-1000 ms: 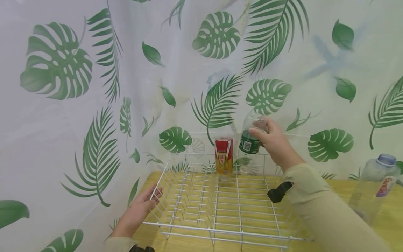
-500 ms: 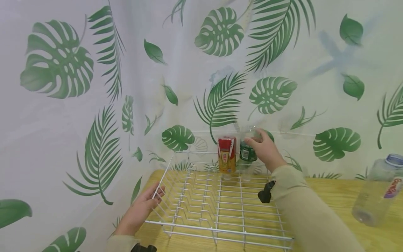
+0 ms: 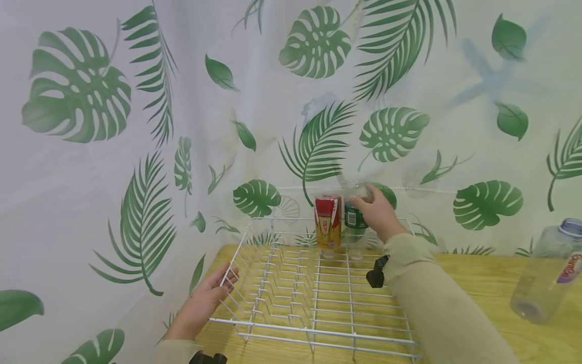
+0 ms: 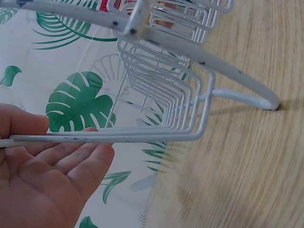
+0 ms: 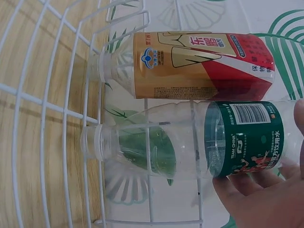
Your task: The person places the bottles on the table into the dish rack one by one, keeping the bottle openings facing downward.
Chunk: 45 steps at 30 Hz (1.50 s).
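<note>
A white wire dish rack (image 3: 273,327) stands on a wooden table. My left hand (image 3: 202,298) holds its left side rim; in the left wrist view the thumb lies above the wire and the fingers below. My right hand (image 3: 381,213) grips a clear plastic bottle (image 5: 244,137) with a green label, near its base. That bottle is upside down at the rack's back, its neck down at the floor wires. Beside it, to the left, a red and gold labelled bottle (image 3: 328,222) stands inverted too, apart from both hands.
A larger clear bottle (image 3: 541,278) with a blue neck stands upright on the table (image 3: 482,283), right of the rack. A leaf-patterned sheet (image 3: 254,91) hangs behind and to the left. Upright wire dividers (image 3: 295,298) line the rack's left half.
My right hand has brought the green-labelled bottle down and left, from tilted to nearly upright next to the red and gold bottle. The left hand stays at the rack's rim.
</note>
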### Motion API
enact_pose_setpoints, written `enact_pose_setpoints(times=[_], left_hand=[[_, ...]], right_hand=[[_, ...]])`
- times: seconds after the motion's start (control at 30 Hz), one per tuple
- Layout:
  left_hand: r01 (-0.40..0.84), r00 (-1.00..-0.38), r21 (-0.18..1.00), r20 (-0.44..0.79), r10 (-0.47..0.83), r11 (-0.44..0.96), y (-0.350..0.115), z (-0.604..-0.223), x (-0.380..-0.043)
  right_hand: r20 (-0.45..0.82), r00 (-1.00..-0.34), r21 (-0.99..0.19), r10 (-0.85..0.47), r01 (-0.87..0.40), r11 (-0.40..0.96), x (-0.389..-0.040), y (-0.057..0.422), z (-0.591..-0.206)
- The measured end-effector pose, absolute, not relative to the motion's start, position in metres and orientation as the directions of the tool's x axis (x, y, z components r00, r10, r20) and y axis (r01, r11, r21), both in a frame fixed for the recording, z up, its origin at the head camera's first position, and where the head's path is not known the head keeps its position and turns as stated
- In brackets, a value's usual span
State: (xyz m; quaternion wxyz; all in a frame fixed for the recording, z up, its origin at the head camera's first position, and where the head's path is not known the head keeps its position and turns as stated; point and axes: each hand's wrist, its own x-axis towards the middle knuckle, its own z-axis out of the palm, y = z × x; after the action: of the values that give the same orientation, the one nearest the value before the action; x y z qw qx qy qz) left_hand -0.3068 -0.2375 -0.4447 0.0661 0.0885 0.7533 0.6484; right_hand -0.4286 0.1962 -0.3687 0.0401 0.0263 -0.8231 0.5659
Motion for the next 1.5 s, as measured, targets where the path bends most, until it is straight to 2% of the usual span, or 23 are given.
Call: enact_pose_setpoints(times=[0.4, 0.6, 0.8, 1.03, 1.2, 1.5], left_hand=[[0.045, -0.978, 0.987, 0.012, 0.209, 0.153, -0.235, -0.446, -0.306], [0.045, -0.976, 0.987, 0.011, 0.217, 0.155, -0.235, -0.445, -0.305], [0.047, -0.976, 0.987, 0.013, 0.218, 0.152, -0.235, -0.446, -0.305], [0.049, -0.978, 0.987, 0.016, 0.208, 0.154, -0.235, -0.446, -0.306], [0.055, -0.978, 0.986, 0.021, 0.207, 0.161, -0.234, -0.446, -0.307], [0.059, -0.979, 0.986, 0.027, 0.203, 0.155, -0.236, -0.445, -0.308]], right_hand=[[0.055, -0.998, -0.894, 0.022, -0.04, 0.446, -0.425, 0.198, -0.363], [0.077, -0.997, -0.877, 0.011, -0.063, 0.477, -0.419, 0.201, -0.353], [0.082, -0.996, -0.889, -0.032, -0.087, 0.45, -0.409, 0.208, -0.341], [0.094, -0.993, -0.885, -0.072, -0.117, 0.45, -0.394, 0.221, -0.324], [0.103, -0.989, -0.861, -0.11, -0.144, 0.489, -0.377, 0.238, -0.31], [0.19, -0.972, -0.778, -0.141, -0.237, 0.582, -0.343, 0.271, -0.297]])
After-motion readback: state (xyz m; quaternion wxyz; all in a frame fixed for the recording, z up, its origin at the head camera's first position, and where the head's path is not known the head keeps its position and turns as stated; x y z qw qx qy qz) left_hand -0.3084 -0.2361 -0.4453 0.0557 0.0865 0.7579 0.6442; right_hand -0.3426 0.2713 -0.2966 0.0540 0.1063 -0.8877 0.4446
